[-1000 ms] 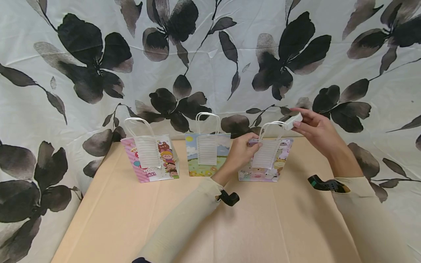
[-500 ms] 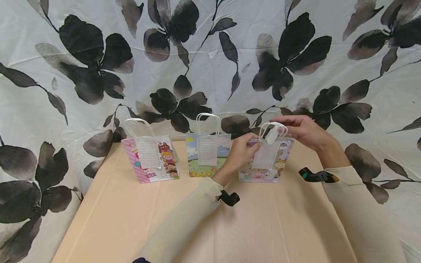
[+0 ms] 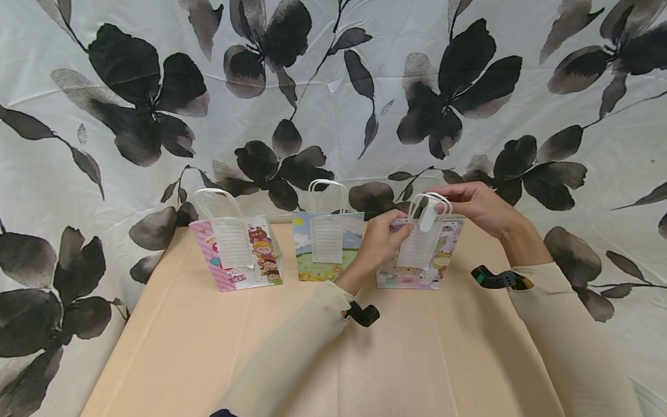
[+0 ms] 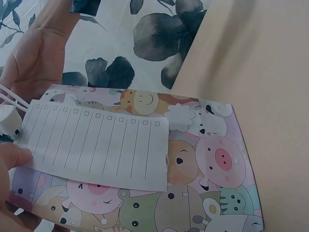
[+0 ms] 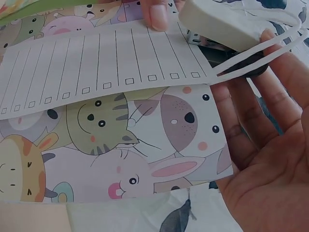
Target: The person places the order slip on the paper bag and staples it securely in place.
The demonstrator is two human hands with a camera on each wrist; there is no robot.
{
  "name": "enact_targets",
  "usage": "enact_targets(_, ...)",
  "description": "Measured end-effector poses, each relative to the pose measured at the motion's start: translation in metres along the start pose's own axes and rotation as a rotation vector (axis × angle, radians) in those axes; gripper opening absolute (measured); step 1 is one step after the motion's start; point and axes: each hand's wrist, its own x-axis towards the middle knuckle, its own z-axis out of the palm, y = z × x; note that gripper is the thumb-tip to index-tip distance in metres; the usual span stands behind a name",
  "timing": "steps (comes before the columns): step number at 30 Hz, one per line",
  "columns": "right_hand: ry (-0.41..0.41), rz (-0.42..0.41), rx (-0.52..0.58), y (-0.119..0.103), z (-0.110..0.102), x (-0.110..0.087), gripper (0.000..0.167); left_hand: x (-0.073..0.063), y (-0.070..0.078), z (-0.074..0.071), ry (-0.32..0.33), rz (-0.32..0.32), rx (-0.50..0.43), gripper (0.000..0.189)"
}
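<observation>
In the head view, my left hand (image 3: 383,240) pinches the top edge of a small paper gift bag (image 3: 409,279) printed with cartoon animals, along with a lined checklist slip (image 3: 417,250) on its front. My right hand (image 3: 484,209) reaches in from the right and holds a small white stapler (image 3: 428,217) at the bag's top, among the white handles. The right wrist view shows the stapler (image 5: 219,23) at the slip's upper end, its dark base partly hidden behind the paper. My left thumb (image 4: 17,155) presses on the slip in the left wrist view.
Left of this bag stand a sky-and-meadow gift bag (image 3: 304,263) and a pink cartoon gift bag (image 3: 224,282), each with a similar slip on its front. They stand near the back of the tan table (image 3: 385,359). A floral cloth (image 3: 333,116) hangs behind.
My right hand has moved left with the stapler, from beside the handles to the bag's top edge over the slip. My left hand has kept its grip there.
</observation>
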Motion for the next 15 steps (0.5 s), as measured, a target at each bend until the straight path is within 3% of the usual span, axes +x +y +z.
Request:
enact_targets(6,0.022,0.038,0.019,0.003,0.002,-0.0006,0.037,0.0009,-0.0004,0.0018,0.019,-0.013,0.009,0.028)
enact_targets(15,0.033,0.049,-0.019,0.0091,0.0061,-0.0058,0.036,0.0039,0.0004,-0.0001,0.01,0.006,0.055,0.022)
